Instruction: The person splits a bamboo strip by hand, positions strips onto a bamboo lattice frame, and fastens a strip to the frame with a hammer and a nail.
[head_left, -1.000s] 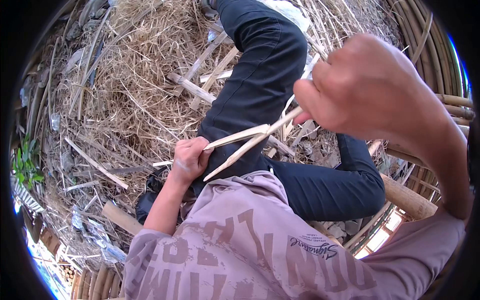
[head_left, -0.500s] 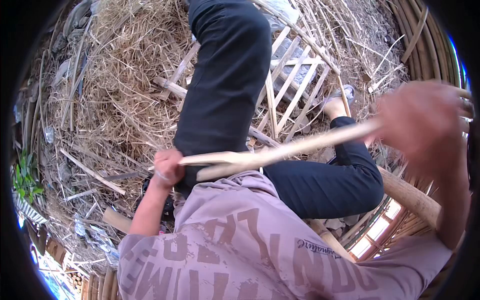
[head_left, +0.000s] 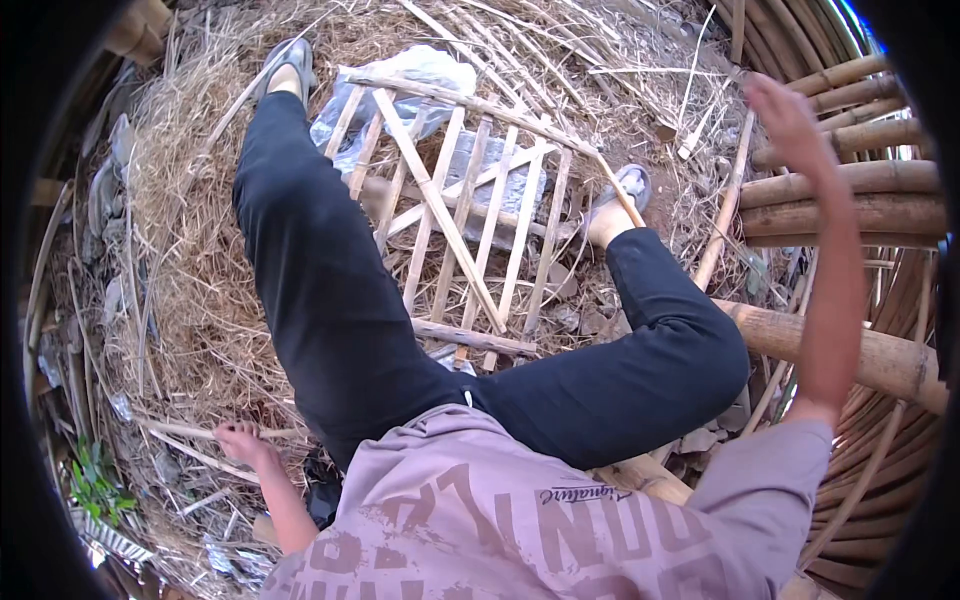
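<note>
My left hand [head_left: 240,443], low on the left, is closed around a long, narrow bamboo strip [head_left: 290,434] just above the straw-covered ground. My right hand [head_left: 785,120] is stretched far out to the upper right, beside the bamboo pole stack. Its fingers look bent around something dark and small at their tips, which I cannot make out. Between my legs lies a lattice of bamboo slats [head_left: 440,205], with crossed diagonal pieces and a longer strip along its far edge.
Crumpled clear plastic [head_left: 420,75] lies by the lattice's far side. A thick bamboo pole [head_left: 860,350] runs past my right knee. Stacked bamboo poles [head_left: 850,190] line the right side. Straw and loose strips [head_left: 200,270] cover the ground, with a green plant [head_left: 95,480] at left.
My hands have moved apart, left hand outward and right hand up and away. The pale wooden piece earlier in my right hand no longer shows there. My view has shifted, revealing the whole lattice.
</note>
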